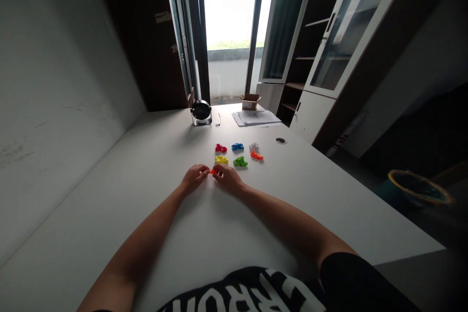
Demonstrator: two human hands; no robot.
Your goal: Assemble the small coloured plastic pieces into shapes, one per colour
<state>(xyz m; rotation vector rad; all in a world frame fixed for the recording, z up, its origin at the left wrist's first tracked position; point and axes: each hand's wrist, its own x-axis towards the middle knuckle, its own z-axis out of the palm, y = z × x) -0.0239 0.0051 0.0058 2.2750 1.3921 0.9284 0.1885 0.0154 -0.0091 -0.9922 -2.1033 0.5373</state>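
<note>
My left hand (193,178) and my right hand (228,178) meet on the white table (146,195), both pinched on a small orange plastic piece (212,171) held between them. Just beyond the hands lie several small coloured pieces: a yellow one (221,160), a green one (240,161), a red one (220,148), a blue one (237,146), a white one (253,146) and another orange one (256,156). The pieces lie apart from each other in two rows.
A small round black device (201,112) stands at the table's far end, beside a stack of papers (254,117) and an open cardboard box (250,102). A cable hole (281,140) is on the right. Glass-door cabinets (321,44) stand to the right, a bin (417,190) on the floor.
</note>
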